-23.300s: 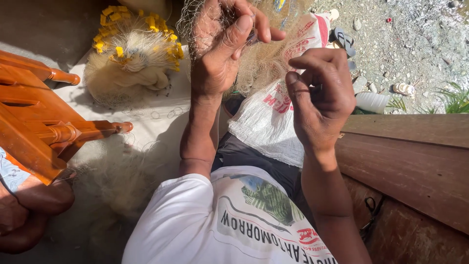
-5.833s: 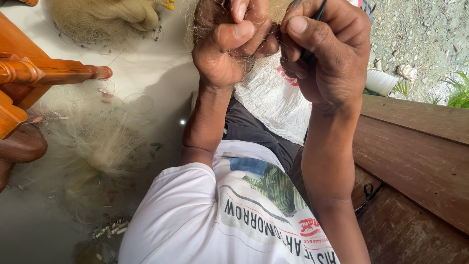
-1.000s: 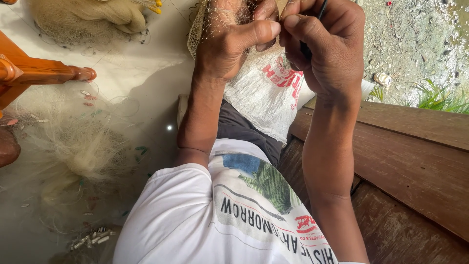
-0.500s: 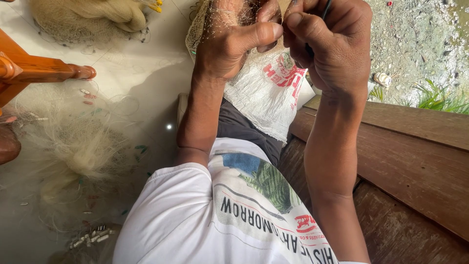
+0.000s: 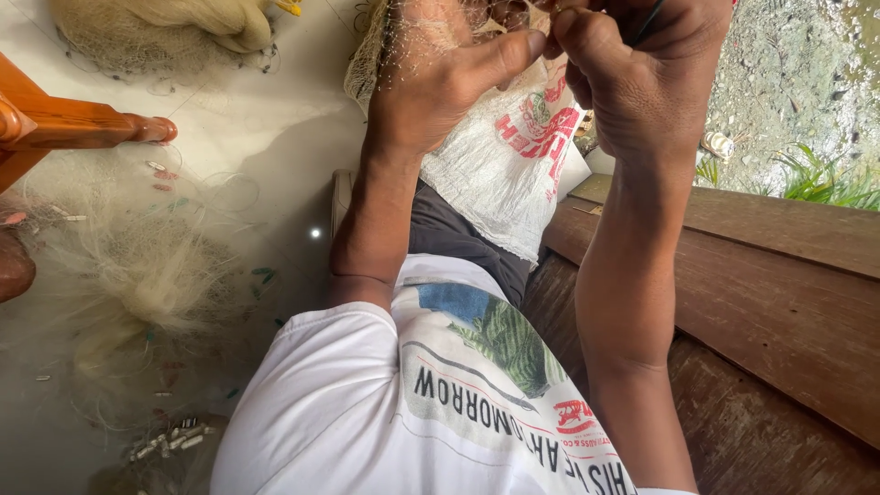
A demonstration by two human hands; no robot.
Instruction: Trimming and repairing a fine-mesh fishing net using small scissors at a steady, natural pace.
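I see both hands raised close together at the top of the view, working a fine fishing net (image 5: 403, 41). My left hand (image 5: 440, 82) is closed on the net, thumb stretched toward the right hand, with mesh draped over its back and wrist. My right hand (image 5: 642, 73) is curled shut around a thin dark tool (image 5: 649, 18), just beside the left thumb tip. A white woven sack (image 5: 513, 156) with red print lies on the lap below the hands. More net (image 5: 137, 266) spreads over the pale floor (image 5: 275, 137) to the left. A wooden bench (image 5: 779, 302) runs on the right.
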